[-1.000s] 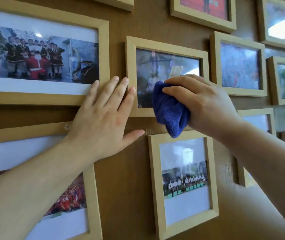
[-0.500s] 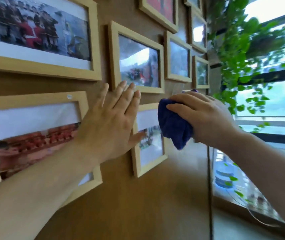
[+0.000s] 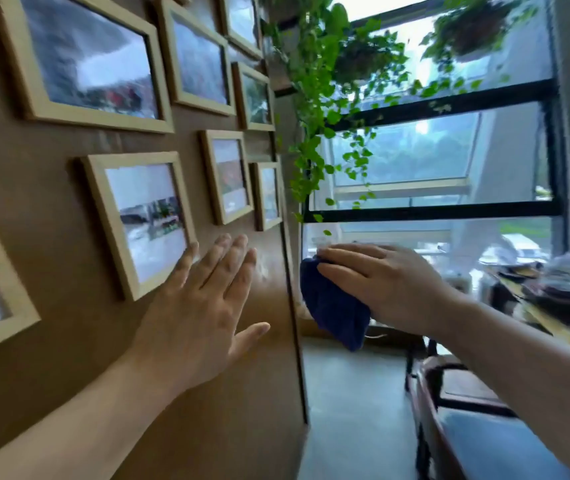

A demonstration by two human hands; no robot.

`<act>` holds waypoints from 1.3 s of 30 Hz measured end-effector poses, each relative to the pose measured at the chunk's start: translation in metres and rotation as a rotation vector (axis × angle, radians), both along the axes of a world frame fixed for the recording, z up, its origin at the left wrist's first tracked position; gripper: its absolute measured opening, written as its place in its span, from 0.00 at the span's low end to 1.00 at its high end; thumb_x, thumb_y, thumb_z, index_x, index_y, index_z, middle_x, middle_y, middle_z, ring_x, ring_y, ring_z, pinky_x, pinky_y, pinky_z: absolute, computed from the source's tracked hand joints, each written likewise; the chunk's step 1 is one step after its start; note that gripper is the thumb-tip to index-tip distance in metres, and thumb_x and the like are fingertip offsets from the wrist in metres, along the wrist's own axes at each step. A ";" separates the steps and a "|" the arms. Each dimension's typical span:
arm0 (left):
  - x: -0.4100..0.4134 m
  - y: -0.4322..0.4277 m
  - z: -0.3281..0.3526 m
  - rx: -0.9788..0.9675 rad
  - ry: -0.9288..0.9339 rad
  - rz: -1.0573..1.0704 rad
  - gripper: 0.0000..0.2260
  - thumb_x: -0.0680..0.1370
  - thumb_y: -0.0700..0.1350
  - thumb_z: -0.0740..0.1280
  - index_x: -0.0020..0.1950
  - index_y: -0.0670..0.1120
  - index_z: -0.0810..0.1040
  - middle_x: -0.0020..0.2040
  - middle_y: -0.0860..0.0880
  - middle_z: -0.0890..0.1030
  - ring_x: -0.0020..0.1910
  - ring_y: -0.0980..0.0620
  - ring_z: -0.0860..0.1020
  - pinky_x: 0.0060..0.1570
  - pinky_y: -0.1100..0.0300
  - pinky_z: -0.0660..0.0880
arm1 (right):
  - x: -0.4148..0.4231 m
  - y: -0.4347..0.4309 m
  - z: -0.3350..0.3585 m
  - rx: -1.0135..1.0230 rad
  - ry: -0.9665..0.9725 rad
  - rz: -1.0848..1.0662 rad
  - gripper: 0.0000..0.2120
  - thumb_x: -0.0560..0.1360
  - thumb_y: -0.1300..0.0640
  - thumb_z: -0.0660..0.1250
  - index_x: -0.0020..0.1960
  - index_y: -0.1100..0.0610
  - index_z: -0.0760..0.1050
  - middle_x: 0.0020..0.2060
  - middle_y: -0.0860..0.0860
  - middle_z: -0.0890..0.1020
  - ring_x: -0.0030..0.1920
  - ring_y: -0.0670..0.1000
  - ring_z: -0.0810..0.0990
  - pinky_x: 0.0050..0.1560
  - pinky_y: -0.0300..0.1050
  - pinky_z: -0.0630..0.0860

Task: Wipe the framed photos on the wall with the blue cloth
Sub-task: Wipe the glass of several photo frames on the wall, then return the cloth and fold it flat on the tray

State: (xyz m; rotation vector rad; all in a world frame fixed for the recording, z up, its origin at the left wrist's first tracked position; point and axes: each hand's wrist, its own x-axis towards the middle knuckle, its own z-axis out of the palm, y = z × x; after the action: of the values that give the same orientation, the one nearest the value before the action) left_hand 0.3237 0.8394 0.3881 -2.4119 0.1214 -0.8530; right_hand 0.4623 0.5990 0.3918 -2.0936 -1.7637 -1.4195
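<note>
Blue cloth (bunched) in right hand

Setting: an office or studio interior, lived-in. Brown wall hung with light wooden photo frames (group shots, mostly blurred). Tall black-barred window; trailing green plants beside it. Cluttered desk at right; dark wooden bench below.

text: none legible | framed photos: blurred, no readable labels or numbers
</note>
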 end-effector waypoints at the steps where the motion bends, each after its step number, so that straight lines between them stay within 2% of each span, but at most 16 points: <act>1: 0.000 -0.007 -0.006 -0.008 0.001 -0.036 0.38 0.77 0.65 0.54 0.76 0.38 0.58 0.76 0.37 0.62 0.75 0.39 0.62 0.70 0.37 0.63 | -0.010 -0.010 -0.006 -0.003 0.012 -0.034 0.14 0.71 0.65 0.71 0.56 0.62 0.79 0.58 0.59 0.82 0.55 0.60 0.83 0.42 0.55 0.84; 4: -0.005 -0.027 -0.021 -0.021 0.007 -0.172 0.39 0.76 0.66 0.56 0.76 0.38 0.59 0.75 0.37 0.64 0.74 0.39 0.64 0.70 0.37 0.64 | -0.050 -0.035 -0.027 0.002 0.024 -0.184 0.12 0.71 0.65 0.67 0.54 0.61 0.79 0.57 0.59 0.82 0.53 0.60 0.83 0.36 0.55 0.83; 6: -0.007 -0.039 -0.032 -0.052 0.019 -0.272 0.39 0.76 0.65 0.57 0.76 0.38 0.60 0.75 0.37 0.65 0.74 0.39 0.65 0.69 0.38 0.64 | -0.075 -0.052 -0.039 0.018 0.060 -0.279 0.14 0.68 0.68 0.71 0.54 0.60 0.80 0.57 0.60 0.83 0.53 0.60 0.83 0.35 0.54 0.83; 9: -0.017 -0.068 -0.057 -0.078 0.088 -0.447 0.37 0.77 0.65 0.58 0.75 0.38 0.62 0.75 0.37 0.65 0.74 0.39 0.65 0.68 0.37 0.66 | -0.125 -0.087 -0.062 0.017 0.106 -0.441 0.18 0.67 0.66 0.75 0.56 0.59 0.80 0.57 0.58 0.83 0.55 0.58 0.83 0.41 0.51 0.84; 13: -0.041 -0.124 -0.087 -0.082 0.212 -0.621 0.38 0.77 0.65 0.57 0.75 0.38 0.63 0.75 0.37 0.65 0.73 0.39 0.65 0.68 0.38 0.65 | -0.204 -0.147 -0.089 0.018 0.169 -0.624 0.16 0.71 0.64 0.72 0.58 0.59 0.81 0.56 0.56 0.84 0.55 0.55 0.83 0.50 0.48 0.83; 21: -0.114 -0.253 -0.114 -0.033 0.302 -0.962 0.38 0.76 0.66 0.55 0.74 0.37 0.65 0.74 0.37 0.66 0.73 0.37 0.66 0.68 0.37 0.66 | -0.354 -0.259 -0.110 0.046 0.291 -0.954 0.14 0.72 0.63 0.73 0.58 0.61 0.80 0.57 0.57 0.83 0.57 0.55 0.82 0.51 0.51 0.82; 30: -0.204 -0.407 -0.123 -0.017 0.341 -1.142 0.37 0.76 0.65 0.56 0.75 0.39 0.63 0.75 0.38 0.66 0.74 0.38 0.63 0.68 0.38 0.66 | -0.492 -0.384 -0.122 0.103 0.327 -1.115 0.12 0.74 0.63 0.70 0.57 0.62 0.80 0.58 0.58 0.83 0.58 0.56 0.82 0.52 0.51 0.82; 35: -0.254 -0.494 -0.143 -0.043 0.384 -1.147 0.37 0.77 0.67 0.54 0.75 0.41 0.63 0.75 0.38 0.66 0.74 0.37 0.63 0.67 0.37 0.68 | -0.552 -0.472 -0.143 0.095 0.339 -1.125 0.12 0.72 0.64 0.71 0.56 0.62 0.80 0.57 0.57 0.83 0.57 0.55 0.82 0.51 0.50 0.82; 39: -0.281 -0.550 -0.163 -0.065 0.424 -1.099 0.37 0.76 0.67 0.57 0.75 0.41 0.64 0.74 0.38 0.66 0.73 0.36 0.64 0.67 0.37 0.68 | -0.582 -0.541 -0.164 0.055 0.421 -1.123 0.14 0.70 0.65 0.73 0.55 0.61 0.81 0.55 0.57 0.84 0.55 0.55 0.83 0.48 0.49 0.83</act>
State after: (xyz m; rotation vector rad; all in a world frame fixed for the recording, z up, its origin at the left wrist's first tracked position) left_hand 0.0428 0.2897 0.2247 -2.4549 1.6980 -0.7200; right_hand -0.1199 0.0580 0.2282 -3.1733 -0.3182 -0.9179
